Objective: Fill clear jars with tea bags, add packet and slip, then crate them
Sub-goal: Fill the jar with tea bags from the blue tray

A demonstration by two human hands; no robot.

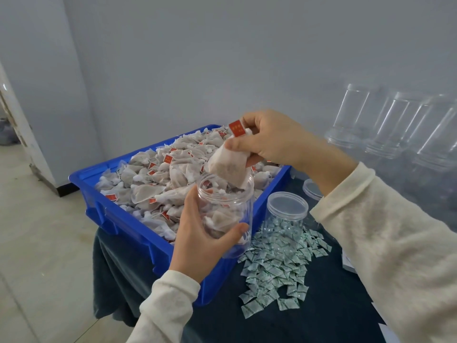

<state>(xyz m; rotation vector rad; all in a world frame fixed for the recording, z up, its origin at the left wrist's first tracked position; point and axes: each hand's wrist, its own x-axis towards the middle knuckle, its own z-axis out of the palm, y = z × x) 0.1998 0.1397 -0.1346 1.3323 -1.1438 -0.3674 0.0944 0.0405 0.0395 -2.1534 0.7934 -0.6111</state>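
Observation:
My left hand [197,240] grips a clear jar [228,206] over the near corner of a blue crate [128,226]. The jar is open at the top and holds a few tea bags. My right hand [269,139] pinches a pyramid tea bag [228,167] with a red tag, its lower tip at the jar's mouth. The crate is heaped with several tea bags [158,179]. A pile of small white-and-green packets [274,268] lies on the dark cloth to the right of the crate.
A lidded clear jar [286,214] stands among the packets, a loose lid [312,189] behind it. Three empty jars [395,125] lie stacked at the back right by the wall. White slips [347,261] peek out under my right sleeve. Tiled floor lies to the left.

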